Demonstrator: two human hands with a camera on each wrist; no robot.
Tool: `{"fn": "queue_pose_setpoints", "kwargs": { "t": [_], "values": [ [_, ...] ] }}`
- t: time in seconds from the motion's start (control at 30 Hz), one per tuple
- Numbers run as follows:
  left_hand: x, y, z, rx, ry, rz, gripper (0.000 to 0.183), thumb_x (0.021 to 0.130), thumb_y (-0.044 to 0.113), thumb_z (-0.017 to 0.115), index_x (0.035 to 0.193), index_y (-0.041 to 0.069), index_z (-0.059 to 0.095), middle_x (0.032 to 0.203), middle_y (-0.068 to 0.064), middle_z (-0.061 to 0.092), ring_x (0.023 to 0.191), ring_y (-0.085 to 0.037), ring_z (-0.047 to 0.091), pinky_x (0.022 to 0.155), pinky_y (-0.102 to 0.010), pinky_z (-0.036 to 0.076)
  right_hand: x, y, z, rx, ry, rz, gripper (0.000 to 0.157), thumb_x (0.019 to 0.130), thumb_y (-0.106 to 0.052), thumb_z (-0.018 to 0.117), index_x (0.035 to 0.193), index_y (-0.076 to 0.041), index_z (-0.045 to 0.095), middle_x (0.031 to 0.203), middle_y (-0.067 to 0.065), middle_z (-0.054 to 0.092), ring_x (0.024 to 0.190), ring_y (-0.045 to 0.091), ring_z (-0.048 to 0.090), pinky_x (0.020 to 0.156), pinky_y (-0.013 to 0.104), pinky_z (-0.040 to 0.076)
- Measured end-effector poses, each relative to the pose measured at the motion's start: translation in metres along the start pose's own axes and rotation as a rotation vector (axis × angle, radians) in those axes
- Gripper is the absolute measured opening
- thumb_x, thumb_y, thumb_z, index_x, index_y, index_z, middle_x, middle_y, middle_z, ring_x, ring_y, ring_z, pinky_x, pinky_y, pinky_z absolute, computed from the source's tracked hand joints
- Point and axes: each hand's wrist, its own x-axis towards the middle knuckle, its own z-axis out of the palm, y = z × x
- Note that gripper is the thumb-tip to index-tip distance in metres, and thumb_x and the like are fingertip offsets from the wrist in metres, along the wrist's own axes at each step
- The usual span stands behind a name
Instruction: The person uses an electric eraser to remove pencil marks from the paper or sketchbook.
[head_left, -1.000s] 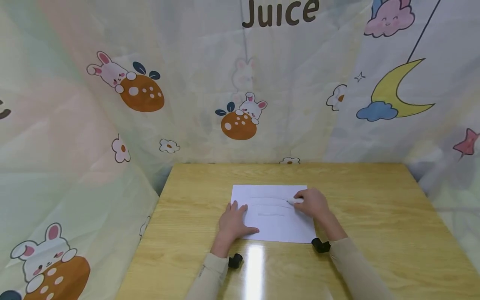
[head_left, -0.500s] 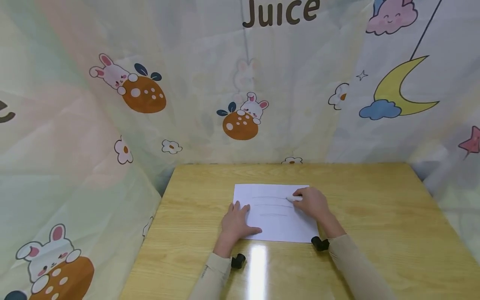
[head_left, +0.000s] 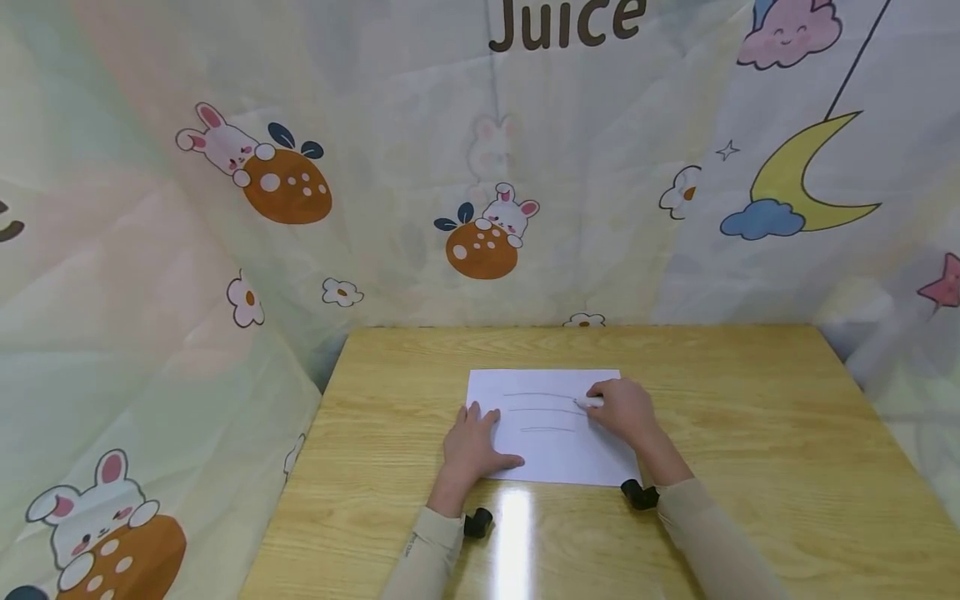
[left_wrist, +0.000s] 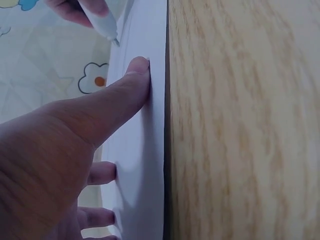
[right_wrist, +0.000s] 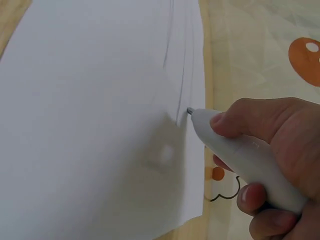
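Observation:
A white sheet of paper [head_left: 555, 458] lies on the wooden table, bearing several thin, gently curved grey lines. My left hand [head_left: 470, 446] rests spread on the sheet's left side; its thumb [left_wrist: 136, 70] presses near the front edge, and the other fingertips touch the paper too. In my right hand [head_left: 627, 410], thumb and fingers grip a thick white pen-shaped tool [right_wrist: 240, 147] with a short dark tip. That tip is right at the drawn lines near the sheet's right side, as the right wrist view shows. The tool's rear end is hidden in the palm.
The light wooden table [head_left: 757, 433] extends on both sides of the sheet. A printed cloth backdrop [head_left: 390, 167] hangs behind and at the sides. Small black mounts [head_left: 477, 523] sit at both wrists, and a light reflection shines at the front.
The right hand shifts slightly away, then back toward the person, keeping the tool's tip near the top lines. My left hand stays in place on the sheet.

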Motion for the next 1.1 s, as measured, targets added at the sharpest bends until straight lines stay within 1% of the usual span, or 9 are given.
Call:
{"fn": "queue_pose_setpoints", "kwargs": {
  "t": [0.13, 0.3, 0.43, 0.63, 0.73, 0.9, 1.1],
  "values": [
    [-0.0006, -0.0003, 0.002, 0.007, -0.004, 0.001, 0.097, 0.063, 0.073, 0.074, 0.14, 0.019, 0.054, 0.15, -0.021, 0.035, 0.138, -0.043, 0.028, 0.089, -0.054, 0.048, -0.0018, -0.003, -0.0004, -0.002, -0.003, 0.009, 0.021, 0.08, -0.019, 0.077, 0.097, -0.008, 0.077, 0.097, 0.008, 0.073, 0.089, 0.03, 0.067, 0.068, 0.044, 0.055],
    [0.0001, -0.0009, 0.0027, 0.018, -0.012, -0.004, 0.097, 0.062, 0.074, 0.074, 0.14, 0.02, 0.053, 0.15, -0.02, 0.035, 0.138, -0.042, 0.029, 0.089, -0.054, 0.049, -0.0052, -0.0036, -0.0009, 0.017, -0.004, 0.027, 0.02, 0.079, -0.018, 0.078, 0.096, -0.008, 0.077, 0.094, 0.008, 0.073, 0.086, 0.03, 0.068, 0.067, 0.043, 0.055],
    [0.0014, -0.0009, 0.002, 0.015, 0.004, -0.001, 0.097, 0.062, 0.074, 0.074, 0.139, 0.019, 0.054, 0.148, -0.02, 0.037, 0.138, -0.043, 0.03, 0.089, -0.053, 0.049, -0.0023, -0.0031, -0.0002, 0.044, 0.004, 0.035, 0.02, 0.08, -0.018, 0.076, 0.098, -0.007, 0.077, 0.097, 0.009, 0.072, 0.089, 0.031, 0.067, 0.068, 0.045, 0.054],
    [0.0022, -0.0025, 0.0028, 0.015, 0.005, 0.001, 0.097, 0.062, 0.074, 0.075, 0.14, 0.019, 0.054, 0.149, -0.021, 0.037, 0.138, -0.043, 0.029, 0.089, -0.053, 0.049, -0.003, -0.001, 0.0026, 0.043, -0.003, 0.058, 0.021, 0.08, -0.019, 0.077, 0.098, -0.008, 0.077, 0.097, 0.009, 0.072, 0.089, 0.031, 0.067, 0.07, 0.045, 0.054],
    [0.0033, -0.0028, 0.0029, 0.025, 0.002, 0.001, 0.098, 0.061, 0.074, 0.074, 0.14, 0.019, 0.054, 0.148, -0.021, 0.037, 0.138, -0.042, 0.03, 0.09, -0.053, 0.049, -0.0002, -0.0008, 0.0044, 0.052, 0.001, 0.067, 0.022, 0.081, -0.02, 0.076, 0.099, -0.009, 0.077, 0.098, 0.009, 0.072, 0.091, 0.031, 0.067, 0.069, 0.045, 0.054],
    [0.0038, -0.0031, 0.003, 0.049, -0.012, 0.001, 0.099, 0.062, 0.077, 0.072, 0.141, 0.019, 0.053, 0.149, -0.02, 0.037, 0.138, -0.041, 0.03, 0.091, -0.051, 0.049, 0.0004, -0.002, 0.0037, 0.064, -0.013, 0.068, 0.021, 0.08, -0.019, 0.078, 0.098, -0.008, 0.077, 0.099, 0.009, 0.072, 0.093, 0.032, 0.067, 0.073, 0.047, 0.054],
    [0.0016, -0.0022, 0.0021, 0.05, -0.012, 0.002, 0.099, 0.062, 0.077, 0.072, 0.14, 0.019, 0.053, 0.149, -0.019, 0.037, 0.138, -0.041, 0.03, 0.091, -0.05, 0.049, 0.0001, -0.002, 0.0031, 0.102, -0.004, 0.056, 0.022, 0.082, -0.02, 0.076, 0.099, -0.006, 0.077, 0.102, 0.012, 0.072, 0.098, 0.034, 0.065, 0.079, 0.049, 0.053]
  ]
}}
